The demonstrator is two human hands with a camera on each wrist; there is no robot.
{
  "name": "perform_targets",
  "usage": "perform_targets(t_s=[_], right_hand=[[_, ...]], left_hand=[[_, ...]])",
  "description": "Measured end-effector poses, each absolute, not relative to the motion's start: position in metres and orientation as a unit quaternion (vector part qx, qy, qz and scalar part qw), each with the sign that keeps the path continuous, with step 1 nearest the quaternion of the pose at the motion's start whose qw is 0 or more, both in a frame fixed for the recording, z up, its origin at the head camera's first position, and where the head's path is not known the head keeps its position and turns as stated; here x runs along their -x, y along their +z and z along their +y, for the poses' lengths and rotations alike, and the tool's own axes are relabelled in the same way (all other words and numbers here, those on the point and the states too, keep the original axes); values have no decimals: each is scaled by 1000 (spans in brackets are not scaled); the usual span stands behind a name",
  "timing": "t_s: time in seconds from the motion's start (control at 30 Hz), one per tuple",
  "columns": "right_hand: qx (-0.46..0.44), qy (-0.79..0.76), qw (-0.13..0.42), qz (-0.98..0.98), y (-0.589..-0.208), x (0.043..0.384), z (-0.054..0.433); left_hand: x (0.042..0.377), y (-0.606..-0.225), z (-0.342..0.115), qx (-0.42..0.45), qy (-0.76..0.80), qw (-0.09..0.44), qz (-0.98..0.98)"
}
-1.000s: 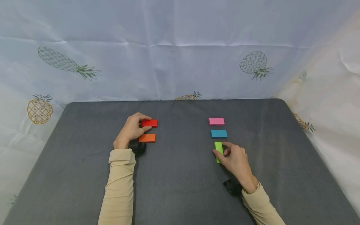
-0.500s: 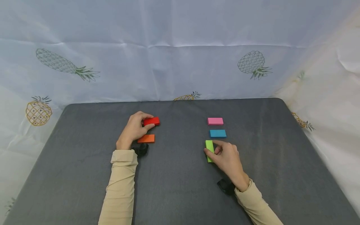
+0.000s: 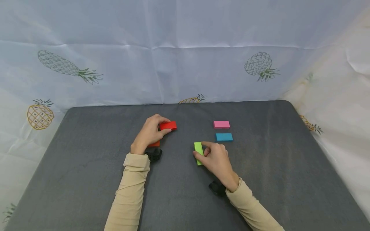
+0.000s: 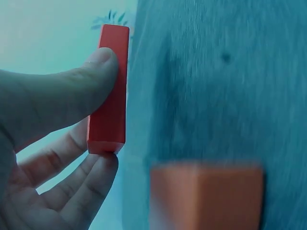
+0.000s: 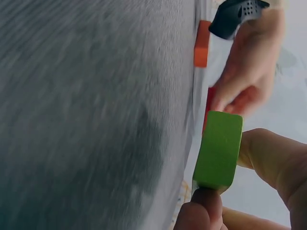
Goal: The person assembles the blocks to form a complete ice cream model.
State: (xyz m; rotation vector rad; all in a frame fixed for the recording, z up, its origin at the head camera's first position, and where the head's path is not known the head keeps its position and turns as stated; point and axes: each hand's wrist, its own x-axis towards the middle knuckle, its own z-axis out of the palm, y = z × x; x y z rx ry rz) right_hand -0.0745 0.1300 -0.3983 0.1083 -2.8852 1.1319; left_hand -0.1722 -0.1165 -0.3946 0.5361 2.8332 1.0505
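Note:
A red block [image 3: 168,125] is pinched between the thumb and fingers of my left hand [image 3: 151,131]; in the left wrist view the red block [image 4: 112,91] appears lifted off the table. Partly hidden under that hand lies an orange block [image 3: 154,144], also seen blurred close by in the left wrist view. My right hand [image 3: 217,159] grips a green block [image 3: 198,153] by its sides, with its long side pointing away from me. In the right wrist view the green block [image 5: 218,151] shows its end face, with the left hand beyond it.
A pink block [image 3: 221,124] and a blue block [image 3: 224,137] lie one behind the other on the grey table [image 3: 260,134], right of the middle. A pineapple-print curtain [image 3: 173,73] hangs behind the table. Each wrist carries a dark camera.
The left hand has carried the red block to the right. Meanwhile the right hand has brought the green block leftward, so the two are closer together. Pink, blue and orange blocks stay put.

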Motion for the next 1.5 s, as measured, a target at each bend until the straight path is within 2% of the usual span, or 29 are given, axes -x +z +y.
perform_targets(t_s=[0.33, 0.8, 1.27, 1.5], right_hand=[[-52, 372, -4, -927, -402, 75, 105], [-69, 384, 5, -921, -407, 76, 100], [-66, 388, -12, -919, -414, 76, 105], [-68, 394, -35, -916, -412, 76, 106]], left_hand=[[169, -400, -87, -236, 326, 37, 915], [164, -407, -63, -260, 309, 73, 912], [168, -413, -67, -292, 340, 72, 891], [169, -414, -78, -296, 358, 95, 881]])
